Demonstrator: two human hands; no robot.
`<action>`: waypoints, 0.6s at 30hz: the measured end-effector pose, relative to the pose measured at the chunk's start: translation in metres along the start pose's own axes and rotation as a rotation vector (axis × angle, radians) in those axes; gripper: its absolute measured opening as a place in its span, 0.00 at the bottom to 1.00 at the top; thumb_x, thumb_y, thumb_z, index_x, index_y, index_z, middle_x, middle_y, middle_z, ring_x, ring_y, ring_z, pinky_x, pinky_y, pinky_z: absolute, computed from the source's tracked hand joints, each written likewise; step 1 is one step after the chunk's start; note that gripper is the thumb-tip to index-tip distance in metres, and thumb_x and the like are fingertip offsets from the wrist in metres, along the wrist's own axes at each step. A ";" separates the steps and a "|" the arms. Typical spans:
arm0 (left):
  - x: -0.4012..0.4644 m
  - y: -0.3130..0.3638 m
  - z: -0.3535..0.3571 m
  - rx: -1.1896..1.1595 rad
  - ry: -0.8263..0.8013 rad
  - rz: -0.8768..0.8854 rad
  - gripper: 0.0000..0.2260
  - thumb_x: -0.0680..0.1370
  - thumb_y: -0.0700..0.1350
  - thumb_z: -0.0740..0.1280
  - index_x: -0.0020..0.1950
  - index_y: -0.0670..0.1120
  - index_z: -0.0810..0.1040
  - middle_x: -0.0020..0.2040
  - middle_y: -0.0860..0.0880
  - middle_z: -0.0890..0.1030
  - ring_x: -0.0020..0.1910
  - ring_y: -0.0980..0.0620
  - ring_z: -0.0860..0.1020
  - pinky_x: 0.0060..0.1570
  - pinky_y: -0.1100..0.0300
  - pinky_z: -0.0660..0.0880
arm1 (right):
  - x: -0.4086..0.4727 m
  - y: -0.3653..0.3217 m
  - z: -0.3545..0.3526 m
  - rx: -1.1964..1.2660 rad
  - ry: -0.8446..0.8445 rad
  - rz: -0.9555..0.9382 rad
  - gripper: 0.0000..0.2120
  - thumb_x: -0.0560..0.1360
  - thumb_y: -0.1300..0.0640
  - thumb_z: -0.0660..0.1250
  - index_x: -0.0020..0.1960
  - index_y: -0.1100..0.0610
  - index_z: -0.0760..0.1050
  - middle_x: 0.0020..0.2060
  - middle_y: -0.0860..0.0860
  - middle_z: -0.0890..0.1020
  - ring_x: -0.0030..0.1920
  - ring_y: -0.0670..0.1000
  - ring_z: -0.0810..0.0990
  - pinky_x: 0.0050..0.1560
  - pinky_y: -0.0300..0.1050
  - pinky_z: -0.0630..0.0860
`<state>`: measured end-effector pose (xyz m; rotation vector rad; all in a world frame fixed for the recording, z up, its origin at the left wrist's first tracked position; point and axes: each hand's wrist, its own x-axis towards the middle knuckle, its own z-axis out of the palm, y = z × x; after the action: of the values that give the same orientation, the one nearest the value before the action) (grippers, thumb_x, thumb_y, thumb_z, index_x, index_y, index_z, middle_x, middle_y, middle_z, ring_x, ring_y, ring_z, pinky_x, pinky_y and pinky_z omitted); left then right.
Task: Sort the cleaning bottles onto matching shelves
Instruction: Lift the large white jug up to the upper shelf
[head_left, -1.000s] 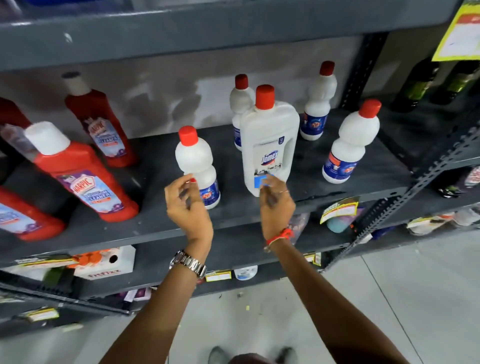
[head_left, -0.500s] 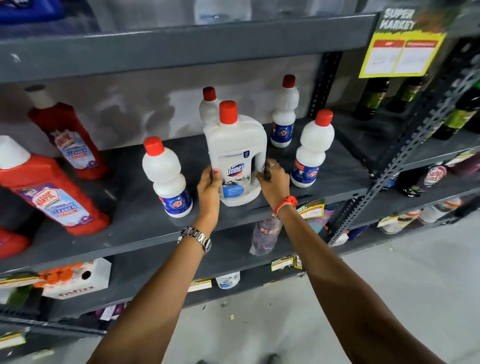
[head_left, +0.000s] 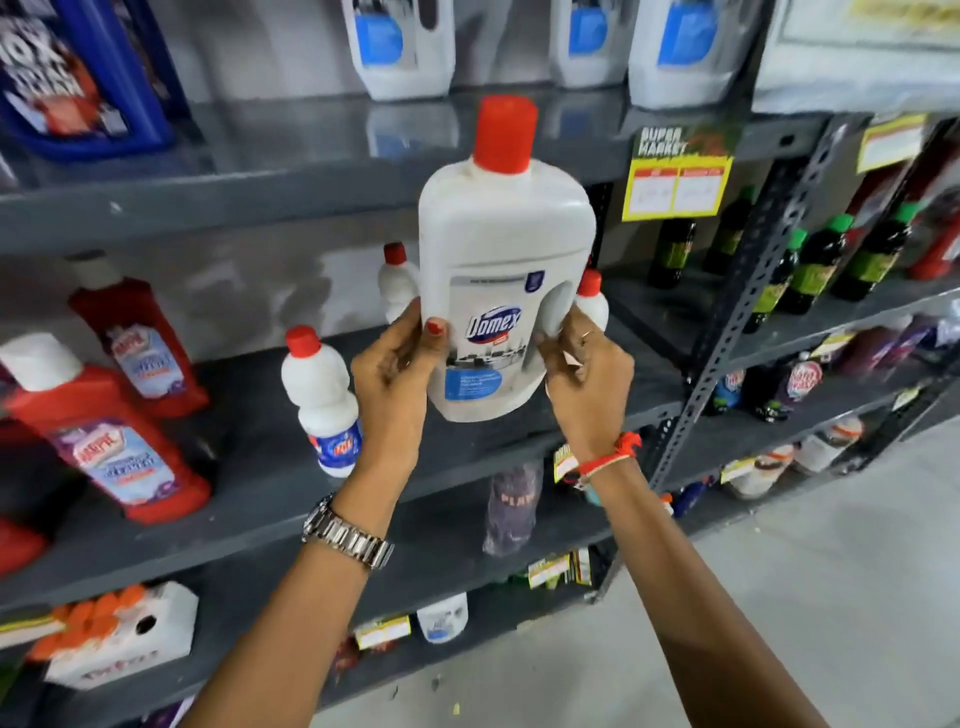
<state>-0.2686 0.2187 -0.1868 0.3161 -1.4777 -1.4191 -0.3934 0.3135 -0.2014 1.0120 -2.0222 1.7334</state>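
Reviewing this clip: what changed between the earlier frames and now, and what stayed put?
The big white Domex bottle, which stood on the middle shelf, is now lifted clear of it, upright, toward the shelf above. The left hand and right hand, which closed on its lower sides half a second ago, still grip it. The small white bottles and red Harpic bottles stayed in place.

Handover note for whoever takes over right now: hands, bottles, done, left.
Left hand and right hand both grip the big Domex bottle, upright, lifted clear of the middle shelf.
Similar big white bottles stand on the top shelf.
Small white bottle and red Harpic bottles stand on the middle shelf.
Done: Domex picked up. Left: probably set it on the top shelf.
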 end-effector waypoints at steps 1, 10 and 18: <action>0.009 0.017 0.005 -0.006 -0.016 0.041 0.10 0.75 0.43 0.64 0.54 0.55 0.78 0.46 0.64 0.83 0.52 0.61 0.80 0.48 0.71 0.75 | 0.013 -0.013 -0.006 0.028 0.021 -0.020 0.08 0.73 0.60 0.68 0.50 0.61 0.77 0.33 0.49 0.83 0.36 0.45 0.80 0.38 0.43 0.71; 0.083 0.129 0.034 -0.050 0.044 0.180 0.12 0.70 0.53 0.68 0.46 0.46 0.82 0.37 0.56 0.85 0.42 0.55 0.81 0.45 0.58 0.79 | 0.106 -0.107 -0.034 0.022 0.170 -0.293 0.13 0.71 0.54 0.70 0.53 0.58 0.78 0.38 0.56 0.85 0.42 0.55 0.83 0.44 0.55 0.79; 0.153 0.173 0.031 -0.081 0.081 0.199 0.15 0.76 0.46 0.65 0.29 0.49 0.78 0.25 0.57 0.82 0.25 0.62 0.78 0.24 0.70 0.72 | 0.180 -0.159 -0.012 -0.062 0.154 -0.403 0.08 0.70 0.51 0.69 0.40 0.55 0.75 0.26 0.46 0.71 0.33 0.60 0.72 0.35 0.43 0.64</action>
<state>-0.2845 0.1677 0.0401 0.1691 -1.3435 -1.2876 -0.4175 0.2628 0.0323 1.1341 -1.6312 1.4770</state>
